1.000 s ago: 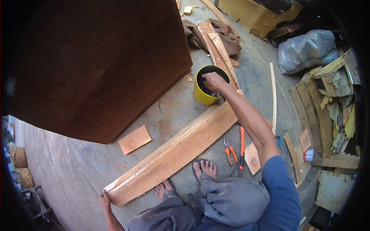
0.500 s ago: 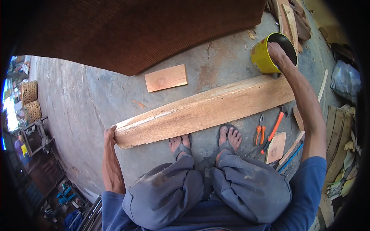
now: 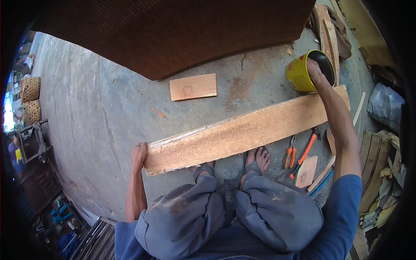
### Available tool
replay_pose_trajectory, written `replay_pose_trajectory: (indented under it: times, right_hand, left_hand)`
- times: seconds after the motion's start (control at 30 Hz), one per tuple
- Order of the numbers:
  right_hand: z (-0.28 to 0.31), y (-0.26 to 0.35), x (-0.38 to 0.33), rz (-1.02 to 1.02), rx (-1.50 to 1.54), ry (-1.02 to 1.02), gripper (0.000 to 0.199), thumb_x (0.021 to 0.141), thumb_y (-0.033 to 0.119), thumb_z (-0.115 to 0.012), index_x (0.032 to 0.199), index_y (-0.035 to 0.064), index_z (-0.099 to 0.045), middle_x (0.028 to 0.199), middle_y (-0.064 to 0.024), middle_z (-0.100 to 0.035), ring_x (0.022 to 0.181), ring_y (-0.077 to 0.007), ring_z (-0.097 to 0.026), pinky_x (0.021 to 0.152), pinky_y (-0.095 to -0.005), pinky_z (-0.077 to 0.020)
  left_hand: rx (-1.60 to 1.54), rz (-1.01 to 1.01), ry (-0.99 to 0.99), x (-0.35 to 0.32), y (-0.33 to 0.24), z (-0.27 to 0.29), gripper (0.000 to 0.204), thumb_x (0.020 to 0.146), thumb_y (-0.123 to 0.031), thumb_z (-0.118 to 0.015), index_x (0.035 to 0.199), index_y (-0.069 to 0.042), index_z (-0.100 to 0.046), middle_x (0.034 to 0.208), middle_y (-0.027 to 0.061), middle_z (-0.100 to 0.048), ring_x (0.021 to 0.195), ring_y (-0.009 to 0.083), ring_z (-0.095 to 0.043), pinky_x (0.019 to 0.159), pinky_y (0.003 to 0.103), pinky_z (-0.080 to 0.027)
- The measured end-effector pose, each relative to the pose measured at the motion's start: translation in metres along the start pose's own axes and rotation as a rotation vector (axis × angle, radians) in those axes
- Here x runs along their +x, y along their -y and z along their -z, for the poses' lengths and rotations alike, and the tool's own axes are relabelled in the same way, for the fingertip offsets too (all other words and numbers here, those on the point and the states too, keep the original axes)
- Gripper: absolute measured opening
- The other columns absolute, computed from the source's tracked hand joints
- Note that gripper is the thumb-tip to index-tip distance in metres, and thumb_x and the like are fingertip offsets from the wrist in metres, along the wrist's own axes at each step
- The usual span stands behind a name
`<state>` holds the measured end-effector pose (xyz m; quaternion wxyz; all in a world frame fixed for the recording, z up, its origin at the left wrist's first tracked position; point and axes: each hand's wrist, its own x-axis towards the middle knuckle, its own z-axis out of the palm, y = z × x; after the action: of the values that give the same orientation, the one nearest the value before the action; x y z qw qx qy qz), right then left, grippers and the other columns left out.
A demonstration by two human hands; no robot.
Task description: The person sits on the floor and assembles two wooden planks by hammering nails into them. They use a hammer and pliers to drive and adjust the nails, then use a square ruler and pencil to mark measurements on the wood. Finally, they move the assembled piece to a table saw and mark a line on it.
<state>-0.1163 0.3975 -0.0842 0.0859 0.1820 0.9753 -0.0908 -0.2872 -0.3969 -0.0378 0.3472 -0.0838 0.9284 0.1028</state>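
My left hand (image 3: 139, 156) is closed around the left end of a long wooden plank (image 3: 242, 131), which lies slanted across the floor in front of my feet, its far end toward the upper right. My right hand (image 3: 316, 73) reaches down into a yellow tin bucket (image 3: 298, 74) that is tipped toward me just beyond the plank's right end. The bucket's wall hides my fingers, so what they touch inside does not show. Pliers with orange handles (image 3: 290, 154) and an orange-handled hammer (image 3: 306, 151) rest on the floor on the near side of the plank.
A short board (image 3: 193, 87) lies beyond the plank. Above it leans a large brown ribbed panel (image 3: 186, 34). At right are a small wood offcut (image 3: 306, 171), a blue rod (image 3: 323, 184), a filled plastic bag (image 3: 385, 108) and scrap wood (image 3: 373, 151). Woven baskets (image 3: 31, 99) stand far left.
The plank's left end has come nearer and to the right with my left hand, and its broad face shows more. My right hand stays in the bucket. The view has shifted slightly.
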Motion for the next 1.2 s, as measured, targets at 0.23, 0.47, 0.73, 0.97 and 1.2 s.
replay_pose_trajectory:
  times: [0.23,0.47,0.73,0.97,1.2]
  right_hand:
    - [0.02,-0.016,-0.009,0.06,-0.207,0.102,0.026,0.093,0.016,-0.058,0.11,0.0002,-0.069,0.107,-0.0285,-0.071,0.096,-0.0398,-0.072,0.08,-0.0495,-0.0581]
    - [0.143,0.091,-0.126,-0.358,0.539,-0.351,0.022,0.093,0.009,-0.06,0.113,-0.0013,-0.063,0.092,-0.0119,-0.073,0.082,-0.0207,-0.072,0.072,-0.0367,-0.0579]
    - [0.076,0.279,-0.255,-0.426,1.767,0.07,0.02,0.093,0.001,-0.069,0.106,-0.0001,-0.054,0.087,-0.0109,-0.066,0.071,-0.0159,-0.069,0.06,-0.0289,-0.0582]
    - [0.071,0.282,-0.284,-0.579,1.581,0.205,0.028,0.093,0.01,-0.073,0.111,-0.0002,-0.053,0.089,-0.0074,-0.064,0.072,-0.0117,-0.066,0.061,-0.0255,-0.0542]
    - [-0.025,0.196,-0.36,-0.886,0.44,-0.249,0.043,0.09,0.019,-0.073,0.124,-0.0015,-0.056,0.104,-0.0195,-0.065,0.092,-0.0321,-0.067,0.08,-0.0431,-0.0533]
  left_hand:
    - [0.017,0.064,0.071,-0.064,-0.011,-0.027,0.053,0.1,-0.046,-0.046,0.122,-0.004,-0.071,0.114,0.031,-0.069,0.11,0.0477,-0.066,0.094,0.05,-0.051]
    - [0.293,-0.234,-0.17,-0.104,-0.124,0.004,0.034,0.1,-0.031,-0.059,0.122,-0.009,-0.073,0.105,0.0233,-0.074,0.1,0.041,-0.072,0.086,0.046,-0.056]
    - [-0.787,-0.65,0.968,-0.17,-0.287,-0.068,0.03,0.1,-0.023,-0.07,0.119,0.001,-0.071,0.101,0.0083,-0.073,0.095,0.015,-0.067,0.084,0.03,-0.054]
    - [-0.719,-0.783,0.897,-0.174,-0.284,-0.118,0.022,0.098,-0.02,-0.071,0.108,-0.001,-0.072,0.096,0.0041,-0.072,0.087,0.0121,-0.063,0.082,0.028,-0.051]
    - [-0.59,-1.094,0.357,-0.141,-0.302,-0.142,0.016,0.095,-0.014,-0.07,0.103,0.0,-0.073,0.095,0.0068,-0.073,0.086,0.0147,-0.065,0.08,0.029,-0.051]
